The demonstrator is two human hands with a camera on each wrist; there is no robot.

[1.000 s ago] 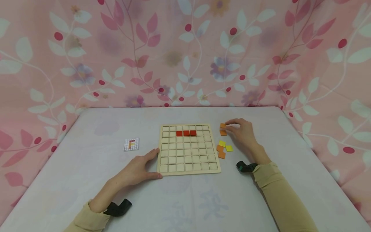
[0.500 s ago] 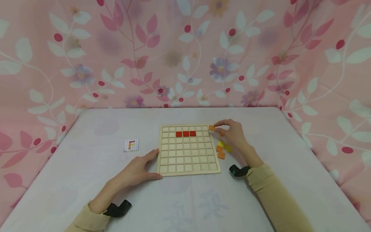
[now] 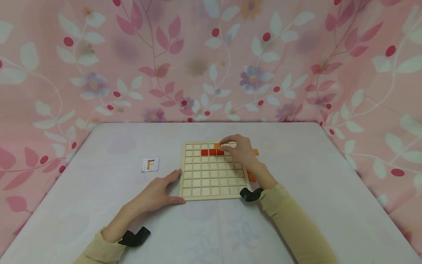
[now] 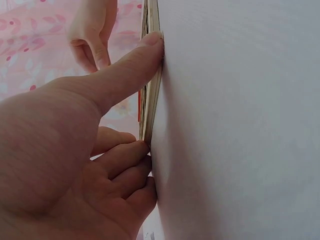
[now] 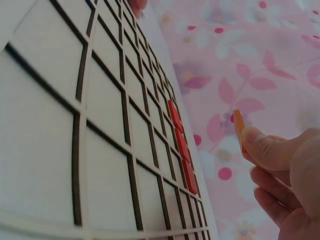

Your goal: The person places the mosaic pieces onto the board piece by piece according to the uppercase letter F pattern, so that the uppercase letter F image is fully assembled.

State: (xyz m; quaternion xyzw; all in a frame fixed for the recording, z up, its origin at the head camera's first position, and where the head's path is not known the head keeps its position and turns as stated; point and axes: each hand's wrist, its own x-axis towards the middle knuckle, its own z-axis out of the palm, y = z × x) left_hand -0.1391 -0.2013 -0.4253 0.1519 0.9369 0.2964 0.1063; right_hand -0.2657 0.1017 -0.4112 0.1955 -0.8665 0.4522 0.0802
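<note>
My right hand (image 3: 243, 149) pinches an orange square tile (image 3: 217, 146) between thumb and forefinger. It holds the tile above the far part of the wooden grid board (image 3: 201, 172), beside the row of red tiles (image 3: 212, 152) set in its cells. In the right wrist view the orange tile (image 5: 239, 122) is seen edge-on, raised clear of the board. At the board's near left, my left hand (image 3: 153, 194) rests on the table, thumb and fingertips touching the board's edge. The left wrist view shows its thumb (image 4: 132, 65) against the rim.
Left of the board lies a small gridded card (image 3: 150, 164) with a coloured pattern. Past the board's right edge, an orange tile (image 3: 255, 151) and another orange piece (image 3: 252, 177) show, partly hidden by the right arm. A floral curtain (image 3: 211, 66) hangs behind the table.
My right hand has taken up an orange tile from the right of the board and carried it left, over the red row. The left hand has stayed in place.
</note>
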